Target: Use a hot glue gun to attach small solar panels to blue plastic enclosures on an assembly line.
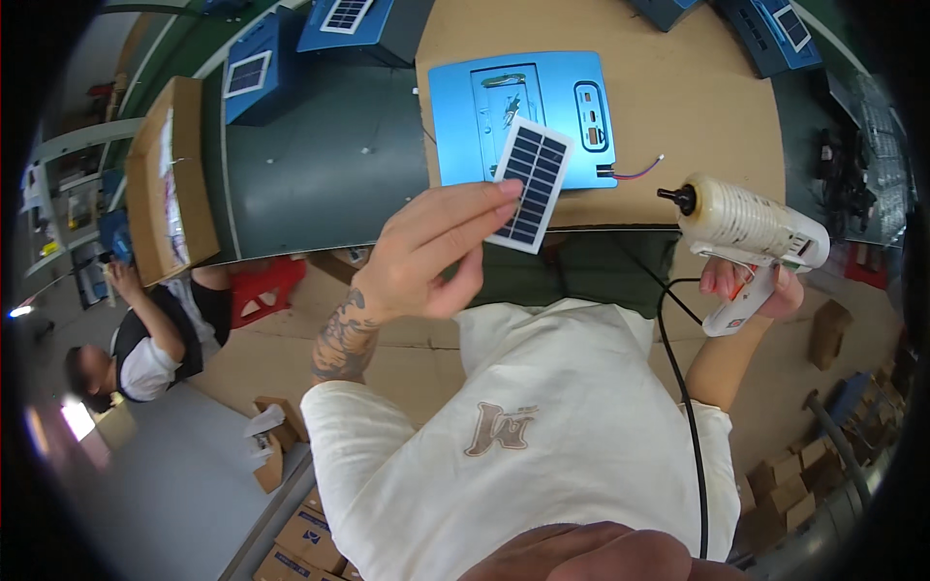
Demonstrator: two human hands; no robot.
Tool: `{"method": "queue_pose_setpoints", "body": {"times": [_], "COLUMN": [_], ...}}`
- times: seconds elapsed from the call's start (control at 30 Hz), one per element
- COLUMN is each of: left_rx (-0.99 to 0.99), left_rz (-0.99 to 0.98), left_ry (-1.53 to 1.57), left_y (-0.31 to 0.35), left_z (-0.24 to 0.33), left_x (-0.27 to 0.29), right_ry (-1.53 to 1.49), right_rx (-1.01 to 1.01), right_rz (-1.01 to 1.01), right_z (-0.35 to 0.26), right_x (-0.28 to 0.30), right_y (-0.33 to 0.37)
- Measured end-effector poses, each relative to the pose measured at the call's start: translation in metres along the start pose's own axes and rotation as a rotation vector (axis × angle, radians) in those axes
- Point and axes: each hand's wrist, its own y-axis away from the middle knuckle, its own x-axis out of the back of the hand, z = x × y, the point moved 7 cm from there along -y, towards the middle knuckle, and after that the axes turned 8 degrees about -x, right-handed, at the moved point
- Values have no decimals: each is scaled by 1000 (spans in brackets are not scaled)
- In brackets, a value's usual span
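Worktop (300,184) partly covered by tan sheet (697,107); blue case (453,121) laid flat on it. Glue gun (741,221) held by its handle (738,312) in right grip (785,293), nozzle (675,198) pointed left. Solar panel (539,179) pinched in left grip (421,257), tilted, over case's near edge. Wire (637,175) exposed at case's near right corner.

Near the middle of the frame, the left hand (417,257) reaches up and rightward, fingers extended close together in a pinch, thumb bent below; its tattooed forearm (344,339) slants up from lower left. At the frame's right, the right hand (787,293) curls in a grip, its forearm (725,368) rising beneath.
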Motion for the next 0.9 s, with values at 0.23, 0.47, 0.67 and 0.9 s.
{"method": "queue_pose_setpoints", "body": {"times": [0.23,0.47,0.67,0.9], "left_rx": [344,750,673,420], "left_rz": [163,543,305,-3], "left_ry": [122,402,320,161], "left_y": [-2,-3,-50,-89], "left_z": [-15,-66,-100,-105], "left_x": [8,34,34,13], "right_ry": [-117,-222,-184,-190], "right_rx": [59,6,17,25], "right_rz": [-65,-84,-49,-31], "right_z": [14,29,33,40], "right_x": [16,19,20,26], "right_y": [13,14,15,19]}}
